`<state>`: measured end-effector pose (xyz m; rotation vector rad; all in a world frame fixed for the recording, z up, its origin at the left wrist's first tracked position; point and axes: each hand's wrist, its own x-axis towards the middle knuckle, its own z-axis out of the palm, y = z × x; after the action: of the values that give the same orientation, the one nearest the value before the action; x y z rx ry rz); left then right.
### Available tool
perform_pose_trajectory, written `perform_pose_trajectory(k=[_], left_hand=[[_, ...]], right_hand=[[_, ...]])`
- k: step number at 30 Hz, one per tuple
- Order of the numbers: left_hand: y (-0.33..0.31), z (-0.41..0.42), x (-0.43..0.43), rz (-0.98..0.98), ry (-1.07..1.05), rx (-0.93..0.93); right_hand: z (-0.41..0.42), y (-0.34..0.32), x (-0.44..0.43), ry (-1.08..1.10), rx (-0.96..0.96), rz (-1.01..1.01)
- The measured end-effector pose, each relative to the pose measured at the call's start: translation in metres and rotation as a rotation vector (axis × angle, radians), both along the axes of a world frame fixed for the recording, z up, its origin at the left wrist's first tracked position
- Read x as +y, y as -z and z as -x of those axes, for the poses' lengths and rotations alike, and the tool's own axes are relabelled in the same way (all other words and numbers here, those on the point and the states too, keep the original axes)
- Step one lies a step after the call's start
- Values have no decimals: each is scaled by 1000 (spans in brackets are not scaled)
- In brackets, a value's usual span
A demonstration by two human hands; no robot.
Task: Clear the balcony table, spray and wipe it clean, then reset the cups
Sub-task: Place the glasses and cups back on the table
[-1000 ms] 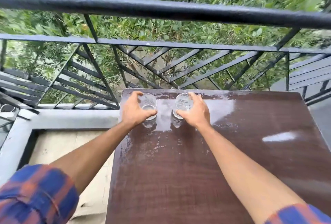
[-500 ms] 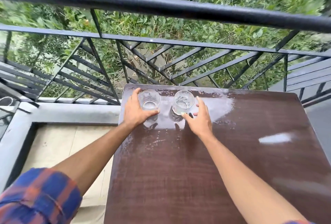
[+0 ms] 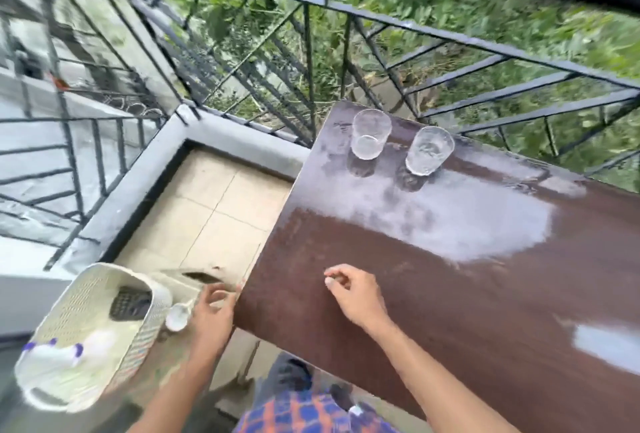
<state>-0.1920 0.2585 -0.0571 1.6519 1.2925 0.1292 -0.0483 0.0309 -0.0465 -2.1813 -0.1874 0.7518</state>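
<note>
Fingers point(image 3: 334, 275) of my right hand point(image 3: 356, 297) curl loosely over the damp brown table point(image 3: 450, 311), holding nothing; my left hand point(image 3: 211, 315) hangs open by a white spoon point(image 3: 178, 316) and perforated plastic basket point(image 3: 83, 315). Two ribbed glass cups point(image 3: 370, 135) point(image 3: 428, 150) stand close to the far edge: on that slick film, I judge a knock could slide them off.

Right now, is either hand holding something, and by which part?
Neither hand holds a glass. The left hand is beside a white spoon; whether it grips it cannot be told. The right hand looks empty.
</note>
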Motion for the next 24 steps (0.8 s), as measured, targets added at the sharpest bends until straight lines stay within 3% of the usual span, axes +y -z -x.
perform_pose_trajectory(k=[7, 11, 14, 24], left_hand=[[31, 145, -22, 44, -322, 124], [68, 192, -18, 115, -363, 328], [97, 210, -9, 180, -410, 369], [114, 210, 52, 301, -432, 443]], right_hand=[[62, -2, 67, -514, -9, 29], [88, 1, 116, -752, -14, 71], [98, 3, 156, -882, -15, 121], [132, 76, 286, -880, 66, 305]])
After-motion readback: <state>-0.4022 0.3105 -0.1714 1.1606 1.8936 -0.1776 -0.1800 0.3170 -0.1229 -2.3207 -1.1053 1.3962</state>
